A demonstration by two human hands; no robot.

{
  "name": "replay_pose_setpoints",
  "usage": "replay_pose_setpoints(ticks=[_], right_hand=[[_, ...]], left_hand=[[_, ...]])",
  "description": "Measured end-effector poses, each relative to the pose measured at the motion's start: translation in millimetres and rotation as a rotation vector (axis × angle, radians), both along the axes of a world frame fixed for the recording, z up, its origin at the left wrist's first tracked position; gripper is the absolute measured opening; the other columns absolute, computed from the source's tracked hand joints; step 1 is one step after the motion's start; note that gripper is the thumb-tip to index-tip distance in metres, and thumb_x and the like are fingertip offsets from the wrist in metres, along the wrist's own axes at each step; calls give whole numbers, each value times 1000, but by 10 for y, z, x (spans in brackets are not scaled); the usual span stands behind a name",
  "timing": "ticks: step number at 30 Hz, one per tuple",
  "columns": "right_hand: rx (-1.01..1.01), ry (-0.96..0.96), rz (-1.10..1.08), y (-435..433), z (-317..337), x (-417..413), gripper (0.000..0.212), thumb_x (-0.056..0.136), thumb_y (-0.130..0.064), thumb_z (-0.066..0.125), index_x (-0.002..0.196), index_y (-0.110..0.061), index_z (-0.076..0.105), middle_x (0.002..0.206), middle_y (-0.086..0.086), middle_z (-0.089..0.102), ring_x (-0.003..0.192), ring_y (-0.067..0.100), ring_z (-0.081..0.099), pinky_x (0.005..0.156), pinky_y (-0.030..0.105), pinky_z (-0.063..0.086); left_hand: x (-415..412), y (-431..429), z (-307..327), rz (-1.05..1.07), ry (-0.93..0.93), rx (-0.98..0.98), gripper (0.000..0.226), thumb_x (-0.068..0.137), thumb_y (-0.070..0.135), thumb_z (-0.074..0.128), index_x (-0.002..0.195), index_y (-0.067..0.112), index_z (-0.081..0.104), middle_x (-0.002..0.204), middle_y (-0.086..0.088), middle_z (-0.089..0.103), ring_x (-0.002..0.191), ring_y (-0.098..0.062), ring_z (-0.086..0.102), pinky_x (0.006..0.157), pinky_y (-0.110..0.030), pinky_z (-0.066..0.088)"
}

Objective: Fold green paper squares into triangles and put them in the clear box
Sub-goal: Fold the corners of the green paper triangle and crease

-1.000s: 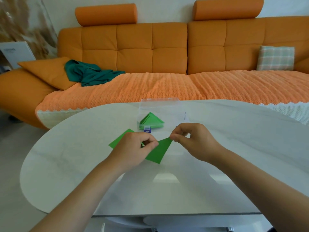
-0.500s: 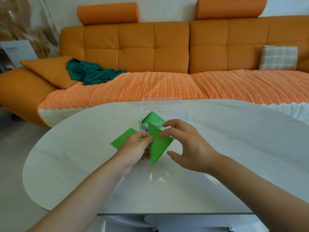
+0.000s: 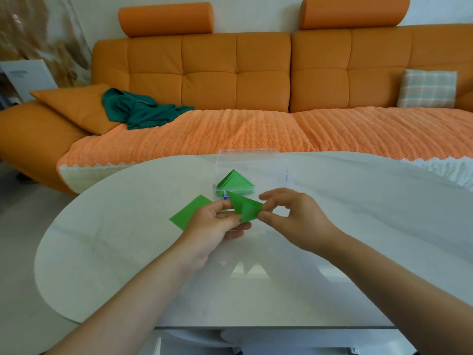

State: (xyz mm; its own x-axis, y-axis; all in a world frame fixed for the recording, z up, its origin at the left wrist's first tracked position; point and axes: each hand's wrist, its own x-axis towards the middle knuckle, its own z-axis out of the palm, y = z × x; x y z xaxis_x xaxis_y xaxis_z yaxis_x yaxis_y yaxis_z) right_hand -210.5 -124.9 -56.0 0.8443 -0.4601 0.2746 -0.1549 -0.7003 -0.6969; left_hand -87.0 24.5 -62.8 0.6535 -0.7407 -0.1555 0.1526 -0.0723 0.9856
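Holding one partly folded green paper (image 3: 245,208) just above the white table (image 3: 128,252), both hands were on it: the left hand (image 3: 212,224) gripped its left side between thumb and fingers, while the right hand (image 3: 297,216) pinched its right corner with thumb and forefinger, other fingers loosely curled. The paper stood in front of the clear box (image 3: 245,152) and hid part of the near wall and most of a small blue label (image 3: 225,196). Inside the box lay one stack of green triangles (image 3: 235,184); more than one, exact count unreadable. One flat green square (image 3: 189,212) lay on the table just left of the box, its right corner hidden behind the left hand; single sheet or pile, could not tell. Behind the table ran one orange sofa (image 3: 230,73) with two roll headrests (image 3: 166,17), one orange cushion (image 3: 74,106), one plaid pillow (image 3: 426,88) and one teal cloth (image 3: 143,108) bunched on the seat. One white panel (image 3: 28,78) leaned at far left.
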Motion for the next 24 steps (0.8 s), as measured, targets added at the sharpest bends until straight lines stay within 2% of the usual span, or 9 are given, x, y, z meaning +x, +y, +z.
replay_pose_setpoints(ticks=[3, 5, 7, 12, 16, 18, 20, 24], right_hand=[[254, 67, -78, -4, 29, 18, 11, 80, -31, 79, 73, -23, 75, 77, -6, 74, 64, -1, 60, 65, 18, 46], [325, 76, -100, 0, 64, 11, 13, 79, -30, 80, 72, -21, 75, 72, 1, 73, 57, 5, 56, 57, 21, 46], [336, 87, -97, -2, 83, 0, 14, 79, -30, 80, 71, -21, 74, 70, 3, 72, 56, 8, 54, 56, 23, 46], [260, 87, -65, 22, 76, -8, 18, 79, -37, 78, 74, -22, 69, 68, -1, 70, 57, 9, 56, 56, 28, 46], [248, 28, -48, 39, 62, 0, 16, 81, -36, 76, 93, -31, 65, 78, -7, 71, 73, 14, 66, 66, 31, 53], [350, 23, -35, 41, 88, -10, 19, 85, -30, 75, 102, -30, 68, 80, -7, 73, 74, 11, 68, 65, 23, 52], [437, 45, -36, 42, 127, -17, 12, 87, -24, 74, 98, -24, 73, 78, -4, 75, 69, 6, 66, 65, 17, 50], [530, 62, -43, 34, 156, -19, 5, 86, -17, 73, 85, -20, 77, 75, 2, 74, 67, 7, 65, 71, 23, 49]], left_hand=[[1, 2, 5, -34, -49, 9, 25, 92, -2, 62, 113, 9, 68, 100, -9, 77, 91, -21, 74, 80, -29, 61], [3, 17, 29, -94, -115, 48, 29, 93, -5, 56, 115, 12, 67, 101, -6, 77, 92, -21, 74, 83, -34, 60], [8, 35, 64, -141, -190, 74, 33, 93, -3, 52, 115, 16, 67, 102, -4, 77, 93, -21, 74, 84, -37, 59], [-34, 27, 55, -78, -289, 48, 15, 96, 13, 62, 108, 16, 69, 93, -3, 78, 85, -21, 75, 78, -35, 61], [-88, -12, 10, -40, -236, 40, 14, 98, 8, 57, 104, 12, 69, 91, -6, 78, 83, -21, 76, 75, -33, 61], [-107, -14, 13, -35, -201, 23, 13, 98, 9, 58, 105, 9, 69, 90, -7, 78, 83, -22, 76, 76, -34, 62], [-115, -15, 13, -19, -178, 11, 12, 96, 10, 60, 103, 4, 68, 88, -9, 77, 82, -23, 76, 76, -34, 62], [-112, -18, 8, -15, -172, 26, 14, 95, 12, 63, 101, 0, 69, 86, -11, 77, 82, -23, 75, 73, -32, 62]])
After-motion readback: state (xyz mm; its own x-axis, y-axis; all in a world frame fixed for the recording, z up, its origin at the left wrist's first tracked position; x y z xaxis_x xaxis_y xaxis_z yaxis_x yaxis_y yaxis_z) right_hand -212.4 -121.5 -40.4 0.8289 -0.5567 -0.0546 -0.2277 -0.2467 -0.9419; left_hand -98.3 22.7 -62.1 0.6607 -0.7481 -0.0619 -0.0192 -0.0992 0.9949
